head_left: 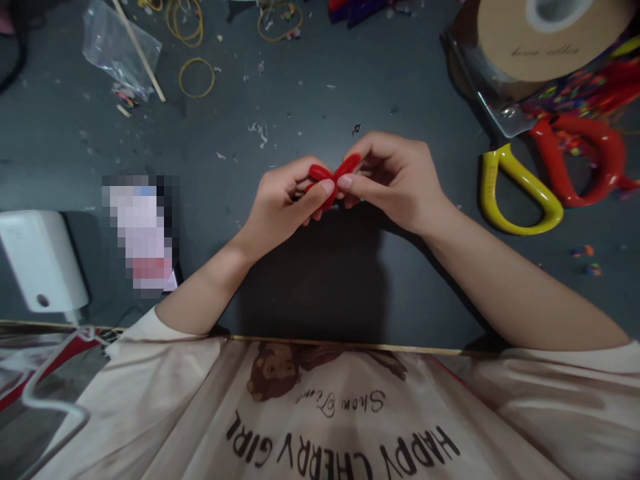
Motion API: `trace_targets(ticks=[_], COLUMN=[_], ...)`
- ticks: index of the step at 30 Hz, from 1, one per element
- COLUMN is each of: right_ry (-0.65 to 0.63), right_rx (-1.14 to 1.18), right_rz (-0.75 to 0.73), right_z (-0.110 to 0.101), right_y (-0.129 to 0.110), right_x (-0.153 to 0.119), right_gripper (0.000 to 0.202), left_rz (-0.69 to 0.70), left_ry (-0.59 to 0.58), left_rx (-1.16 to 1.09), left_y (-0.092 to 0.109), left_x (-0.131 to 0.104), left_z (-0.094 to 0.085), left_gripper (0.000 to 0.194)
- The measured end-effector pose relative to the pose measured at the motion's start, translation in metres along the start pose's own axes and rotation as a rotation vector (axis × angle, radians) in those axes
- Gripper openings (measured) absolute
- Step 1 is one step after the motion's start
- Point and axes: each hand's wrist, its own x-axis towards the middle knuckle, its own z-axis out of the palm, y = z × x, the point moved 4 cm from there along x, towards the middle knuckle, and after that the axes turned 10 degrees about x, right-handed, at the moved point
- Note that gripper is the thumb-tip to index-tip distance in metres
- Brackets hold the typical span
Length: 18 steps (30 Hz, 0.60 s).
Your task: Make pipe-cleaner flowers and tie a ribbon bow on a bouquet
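A small red piece with petal-like lobes (351, 162) is held between my two hands over the dark table. My left hand (287, 195) pinches its left side, with the thumb pressed on the middle and the fingers curled behind. On the other side, my right hand (395, 170) grips the right lobe between thumb and fingers. The fingertips of both hands nearly meet at its centre. Its underside is partly hidden by my fingers, and its exact material is hard to make out.
Scissors (507, 113) with a yellow and a red handle lie at right, by a ribbon spool (530, 50). Rubber bands (197, 78), a clear plastic bag (113, 47) and a thin stick (140, 50) are upper left. A pixelated phone (140, 230) and white power bank (43, 260) lie left.
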Motion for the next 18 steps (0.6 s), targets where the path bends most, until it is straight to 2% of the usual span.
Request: trace_targets(ticks=[7, 11, 14, 18], right_ry=[-0.051, -0.096, -0.114, -0.123], right_rx=[-0.049, -0.134, -0.195, -0.322], right_rz=[0.003, -0.006, -0.073, -0.237], right_z=[0.001, 0.001, 0.004, 0.009], right_y=[-0.001, -0.001, -0.006, -0.016], right_x=[0.001, -0.001, -0.004, -0.009], right_gripper=[0.014, 0.012, 0.012, 0.017], left_rz=[0.102, 0.09, 0.032, -0.191], left_ry=[0.004, -0.033, -0.096, -0.2], left_rx=[0.146, 0.193, 0.059, -0.315], left_y=[-0.003, -0.002, 0.003, 0.006], left_x=[-0.001, -0.002, -0.001, -0.002], left_z=[0.0, 0.0, 0.0, 0.0], left_gripper=[0.017, 0.017, 0.017, 0.018])
